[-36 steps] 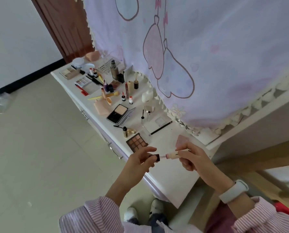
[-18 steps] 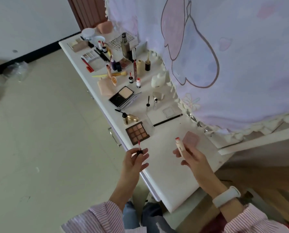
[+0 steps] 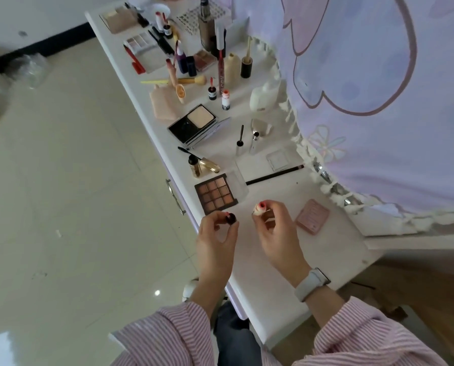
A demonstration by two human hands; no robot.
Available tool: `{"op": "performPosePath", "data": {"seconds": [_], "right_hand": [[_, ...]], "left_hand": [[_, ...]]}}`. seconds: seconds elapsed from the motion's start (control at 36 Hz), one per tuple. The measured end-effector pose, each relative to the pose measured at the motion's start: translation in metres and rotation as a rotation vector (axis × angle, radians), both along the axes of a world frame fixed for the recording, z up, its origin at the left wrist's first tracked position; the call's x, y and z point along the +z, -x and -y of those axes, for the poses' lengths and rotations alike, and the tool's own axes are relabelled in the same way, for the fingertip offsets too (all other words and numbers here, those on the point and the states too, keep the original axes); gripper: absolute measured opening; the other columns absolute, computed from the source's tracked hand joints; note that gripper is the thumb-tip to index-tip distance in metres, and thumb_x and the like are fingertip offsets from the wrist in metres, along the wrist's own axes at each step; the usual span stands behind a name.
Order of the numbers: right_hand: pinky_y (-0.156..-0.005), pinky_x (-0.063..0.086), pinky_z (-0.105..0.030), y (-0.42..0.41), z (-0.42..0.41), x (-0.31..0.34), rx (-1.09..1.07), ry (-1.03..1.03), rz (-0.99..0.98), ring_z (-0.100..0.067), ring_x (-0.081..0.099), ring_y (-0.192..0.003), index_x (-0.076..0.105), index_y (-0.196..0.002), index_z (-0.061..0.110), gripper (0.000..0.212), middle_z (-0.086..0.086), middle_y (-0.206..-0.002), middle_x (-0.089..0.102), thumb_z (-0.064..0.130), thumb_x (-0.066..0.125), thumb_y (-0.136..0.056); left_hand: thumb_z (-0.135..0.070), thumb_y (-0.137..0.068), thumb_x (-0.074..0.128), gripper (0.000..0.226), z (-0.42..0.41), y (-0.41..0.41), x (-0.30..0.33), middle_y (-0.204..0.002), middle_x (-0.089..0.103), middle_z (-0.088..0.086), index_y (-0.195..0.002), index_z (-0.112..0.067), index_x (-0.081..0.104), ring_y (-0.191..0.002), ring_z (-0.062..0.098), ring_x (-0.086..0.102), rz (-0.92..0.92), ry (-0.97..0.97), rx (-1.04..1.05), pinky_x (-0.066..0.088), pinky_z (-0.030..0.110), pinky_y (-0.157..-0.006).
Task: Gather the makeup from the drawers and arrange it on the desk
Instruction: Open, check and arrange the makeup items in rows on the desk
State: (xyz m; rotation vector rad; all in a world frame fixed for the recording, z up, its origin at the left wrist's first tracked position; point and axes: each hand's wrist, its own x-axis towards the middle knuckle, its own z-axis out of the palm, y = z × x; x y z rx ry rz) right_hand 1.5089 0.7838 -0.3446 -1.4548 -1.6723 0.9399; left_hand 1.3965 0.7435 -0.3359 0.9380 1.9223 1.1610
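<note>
Both hands have come closer together since half a second ago, just near the square brown eyeshadow palette [image 3: 216,193]. Left hand [image 3: 215,241] pinches the small dark cap with its red wand tip [image 3: 230,218] in its fingertips. Right hand [image 3: 277,233] grips the little cream lip gloss tube [image 3: 259,208], open red end up. Cap and tube sit apart, above the white tabletop [image 3: 270,262], with the tube between the palette and a flat pink compact [image 3: 312,216].
</note>
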Motion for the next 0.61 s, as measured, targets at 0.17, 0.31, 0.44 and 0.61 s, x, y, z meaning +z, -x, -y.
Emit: {"op": "performPosePath", "data": {"seconds": [0.17, 0.31, 0.44, 0.61], "right_hand": [[-0.072, 0.041, -0.003, 0.004, 0.0, -0.008, 0.074, -0.041, 0.11, -0.005, 0.052, -0.075, 0.058, -0.098, 0.003, 0.017, -0.002, -0.091, 0.055, 0.005, 0.065, -0.083], [-0.075, 0.04, -0.003, 0.004, 0.0, -0.009, 0.11, -0.045, 0.172, -0.011, 0.054, -0.079, 0.057, -0.101, 0.003, 0.02, -0.005, -0.093, 0.057, 0.007, 0.066, -0.083], [-0.077, 0.04, -0.005, 0.001, 0.002, -0.01, 0.105, -0.02, 0.194, -0.013, 0.055, -0.083, 0.056, -0.11, 0.002, 0.029, -0.007, -0.099, 0.056, 0.006, 0.066, -0.083], [-0.081, 0.047, -0.023, -0.021, 0.011, 0.001, 0.061, -0.11, 0.332, -0.016, 0.052, -0.094, 0.054, -0.116, 0.002, 0.03, -0.012, -0.108, 0.055, 0.006, 0.055, -0.085]], "left_hand": [[-0.01, -0.082, 0.068, 0.016, 0.002, 0.0, -0.012, -0.086, 0.049, -0.03, -0.094, -0.018, 0.061, -0.089, -0.021, 0.043, -0.249, 0.023, 0.016, 0.034, 0.023, -0.083], [-0.011, -0.08, 0.07, 0.016, 0.0, 0.001, -0.011, -0.086, 0.046, -0.03, -0.095, -0.013, 0.065, -0.094, 0.014, 0.053, -0.261, -0.024, 0.014, 0.044, 0.035, -0.085], [-0.013, -0.079, 0.071, 0.019, 0.0, 0.003, -0.013, -0.09, 0.048, -0.028, -0.096, -0.016, 0.063, -0.098, 0.012, 0.049, -0.232, 0.0, -0.001, 0.042, 0.034, -0.089], [-0.017, -0.08, 0.07, 0.03, 0.006, 0.003, -0.016, -0.105, 0.055, -0.009, -0.106, -0.021, 0.057, -0.103, 0.016, 0.049, -0.172, 0.05, -0.012, 0.04, 0.03, -0.09]]}}
